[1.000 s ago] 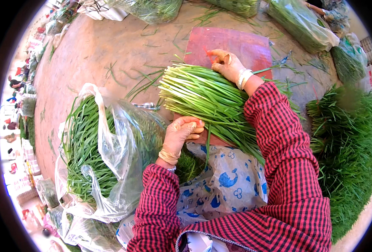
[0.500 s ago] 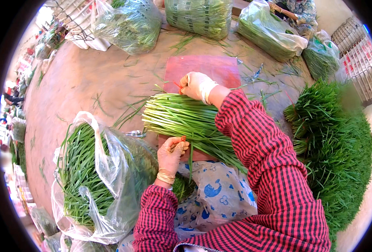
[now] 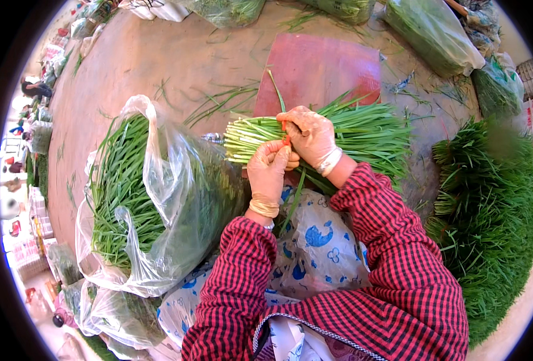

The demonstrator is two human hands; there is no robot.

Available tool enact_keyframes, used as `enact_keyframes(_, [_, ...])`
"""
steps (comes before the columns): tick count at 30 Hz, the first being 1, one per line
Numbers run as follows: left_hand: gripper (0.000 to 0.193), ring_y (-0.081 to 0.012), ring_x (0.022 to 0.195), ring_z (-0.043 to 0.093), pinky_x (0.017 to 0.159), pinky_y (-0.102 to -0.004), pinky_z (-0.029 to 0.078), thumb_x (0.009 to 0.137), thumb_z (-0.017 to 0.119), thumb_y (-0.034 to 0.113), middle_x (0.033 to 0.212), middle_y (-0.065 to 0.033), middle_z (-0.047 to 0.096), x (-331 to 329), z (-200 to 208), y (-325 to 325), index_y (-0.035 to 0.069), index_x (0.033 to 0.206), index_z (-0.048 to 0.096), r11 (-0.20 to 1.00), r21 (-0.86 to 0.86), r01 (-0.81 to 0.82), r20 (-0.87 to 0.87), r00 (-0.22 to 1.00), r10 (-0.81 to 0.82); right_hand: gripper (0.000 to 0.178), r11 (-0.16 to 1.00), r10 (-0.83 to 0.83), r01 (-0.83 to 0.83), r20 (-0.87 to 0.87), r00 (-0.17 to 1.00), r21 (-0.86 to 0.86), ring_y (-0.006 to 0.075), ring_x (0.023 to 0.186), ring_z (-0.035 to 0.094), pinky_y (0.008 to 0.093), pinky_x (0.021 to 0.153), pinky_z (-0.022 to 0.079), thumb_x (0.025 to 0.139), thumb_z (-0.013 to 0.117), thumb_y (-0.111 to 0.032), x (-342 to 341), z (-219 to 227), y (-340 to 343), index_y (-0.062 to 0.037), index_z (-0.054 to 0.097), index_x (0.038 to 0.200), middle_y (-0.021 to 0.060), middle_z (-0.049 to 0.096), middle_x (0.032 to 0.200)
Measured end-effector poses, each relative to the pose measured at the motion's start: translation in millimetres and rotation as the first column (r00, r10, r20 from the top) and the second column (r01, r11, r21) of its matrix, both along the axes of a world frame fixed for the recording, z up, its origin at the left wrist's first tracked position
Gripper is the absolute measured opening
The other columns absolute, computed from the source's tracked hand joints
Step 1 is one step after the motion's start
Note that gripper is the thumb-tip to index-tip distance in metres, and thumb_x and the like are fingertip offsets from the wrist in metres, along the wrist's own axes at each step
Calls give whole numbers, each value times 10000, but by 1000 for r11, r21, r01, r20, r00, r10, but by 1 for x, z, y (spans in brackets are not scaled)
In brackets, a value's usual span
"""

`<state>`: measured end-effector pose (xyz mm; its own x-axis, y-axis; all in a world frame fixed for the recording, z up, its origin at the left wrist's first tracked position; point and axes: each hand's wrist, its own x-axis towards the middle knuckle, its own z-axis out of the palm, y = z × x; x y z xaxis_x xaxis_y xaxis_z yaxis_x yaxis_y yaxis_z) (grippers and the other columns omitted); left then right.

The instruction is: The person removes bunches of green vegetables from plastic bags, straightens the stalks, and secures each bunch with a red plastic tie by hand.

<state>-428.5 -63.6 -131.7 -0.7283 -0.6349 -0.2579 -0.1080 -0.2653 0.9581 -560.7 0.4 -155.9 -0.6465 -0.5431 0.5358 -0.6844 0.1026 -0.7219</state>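
Observation:
A bundle of garlic chives (image 3: 369,135) lies across the red board (image 3: 320,69), its pale cut stems toward the left. Over the stem end, my left hand (image 3: 269,171) and my right hand (image 3: 308,135) meet, both gloved. Between their pinched fingers runs a red tie (image 3: 286,133), drawn together on top of the bundle. Each hand is closed on part of this tie; its exact ends are hidden by the fingers. One loose chive leaf sticks up beside my right hand.
At the left stands a clear plastic bag (image 3: 176,222) full of chives. A large heap of chives (image 3: 489,240) fills the right side. More filled bags (image 3: 429,36) line the far edge. A whale-patterned apron (image 3: 314,253) covers my lap.
My hands have come together over the stems; the right moved down and toward me, the left up. The red tie now wraps over the bundle. The view has shifted downward.

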Motion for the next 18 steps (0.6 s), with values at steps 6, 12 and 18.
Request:
enact_keyframes(6, [201,-145,729,704,668,-270,579,948,689,138,878,-100,742,4,6,-4,8,1095,647,996,30,79,-4,997,-79,219,992,110,-110,-2,994,-70,285,804,708,330,704,562,854,662,26,-8,-3,12,-81,737,1030,115,704,905])
enact_keyframes(12, [166,-137,767,698,749,-263,577,958,670,97,883,-105,733,3,12,-4,-19,1075,648,995,63,80,15,997,-82,215,989,129,-128,12,992,-72,280,766,707,325,684,557,860,662,21,-12,-5,9,-72,745,1035,118,707,891])
enact_keyframes(18, [174,-129,704,682,660,-250,558,956,677,118,872,-105,733,-8,9,3,-10,1062,627,1000,-13,10,22,1000,-10,215,984,174,-171,61,983,-51,290,775,710,328,683,560,873,647,3,-13,-5,12,-67,741,1054,118,712,918])
